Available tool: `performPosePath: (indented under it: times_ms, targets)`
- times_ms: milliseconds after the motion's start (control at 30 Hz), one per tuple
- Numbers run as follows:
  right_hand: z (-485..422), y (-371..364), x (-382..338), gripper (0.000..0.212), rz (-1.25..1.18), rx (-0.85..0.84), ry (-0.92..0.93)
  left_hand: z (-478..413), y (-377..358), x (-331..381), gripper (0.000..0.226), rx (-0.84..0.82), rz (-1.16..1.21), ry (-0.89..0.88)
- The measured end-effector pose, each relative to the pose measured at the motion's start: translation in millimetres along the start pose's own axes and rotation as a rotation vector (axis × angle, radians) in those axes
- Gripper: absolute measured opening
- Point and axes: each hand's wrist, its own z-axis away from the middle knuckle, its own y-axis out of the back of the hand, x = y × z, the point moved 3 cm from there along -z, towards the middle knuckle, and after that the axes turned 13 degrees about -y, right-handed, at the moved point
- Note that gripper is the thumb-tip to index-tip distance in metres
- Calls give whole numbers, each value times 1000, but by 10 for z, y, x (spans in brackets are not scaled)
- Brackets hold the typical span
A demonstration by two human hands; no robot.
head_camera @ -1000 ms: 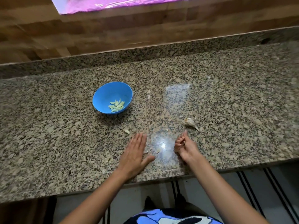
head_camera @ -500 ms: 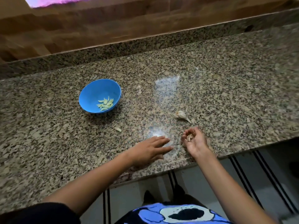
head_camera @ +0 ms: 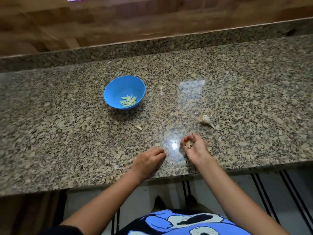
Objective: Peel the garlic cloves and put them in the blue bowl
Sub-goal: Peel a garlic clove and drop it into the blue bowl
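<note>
The right hand (head_camera: 194,149) is cupped palm-up near the front edge of the tabletop (head_camera: 67,133), fingers curled round a small clutch of pale garlic bits (head_camera: 188,144); whether those are skins or unpeeled cloves I cannot tell from here. The left hand (head_camera: 149,161) rests on the stone just left of it, fingers bent with the tips touching the surface; it seems to hold nothing, though its underside is hidden.

The blue bowl (head_camera: 118,85) sits well off to the far left with a little heap of peeled cloves (head_camera: 128,100) inside. One loose clove (head_camera: 139,127) lies on the stone between bowl and hands, and what is left of the garlic bulb (head_camera: 205,119) lies just beyond the right hand.

It looks like gathering rather than peeling at this point. Next would likely be sorting what the right hand holds, then fetching the loose clove and the bulb remnant. The glare spot between the hands may be masking small scraps.
</note>
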Motion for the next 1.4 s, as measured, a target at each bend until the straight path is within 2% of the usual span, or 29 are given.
performPosePath:
  times_ms: [67,133,167,200,233,333,467,533,567,633,700,767,833,867,900,1000,1033,1233,1300,1400]
  targets:
    - [5,-45,85,28,16,-7,15,-83,37,59,16,114,131,332]
    - [19,-92,157,27,28,-16,63,-175,103,56,13,327,494,861]
    - [21,-115,190,28,25,-27,76,-229,95,61,14,446,722,1049]
    - [32,-140,220,28,20,-42,70,-313,91,80,15,533,869,1121]
    - [30,-155,249,28,9,-60,42,-416,119,117,17,576,901,1088]
    - [37,-167,353,28,-111,-190,-145,-579,223,336,23,513,626,830]
    - [35,-186,374,39,-210,-288,-242,-613,-26,449,29,290,363,604]
    - [7,-182,367,46,-221,-274,-263,-584,18,456,27,432,279,608]
    - [1,-175,369,48,-194,-255,-268,-551,15,434,24,506,326,674]
    - [-21,-151,397,39,-184,-234,-275,-570,111,456,16,396,194,474]
    - [-44,-143,453,26,-241,-266,-304,-540,160,421,13,364,165,330]
    - [-63,-131,479,23,-256,-260,-307,-461,234,288,21,405,313,362]
    - [-66,-123,447,20,-257,-240,-287,-261,342,144,31,491,371,437]
    - [-55,-123,411,15,-268,-230,-274,-118,348,52,36,469,351,459]
    - [-37,-118,365,12,-281,-218,-260,47,318,-34,40,384,326,465]
    - [4,-64,193,16,-323,-209,-208,494,95,-209,63,-215,104,351]
    - [10,-19,131,18,-342,-207,-183,531,32,-226,67,-316,46,294]
    - [74,306,-172,28,-409,-166,-25,-359,-292,-179,70,-390,-45,97]
    - [63,400,-240,26,-431,-156,17,-654,-415,-143,68,-418,-28,52]
    - [38,492,-289,25,-504,-137,52,-925,-499,-42,56,-442,76,-108]
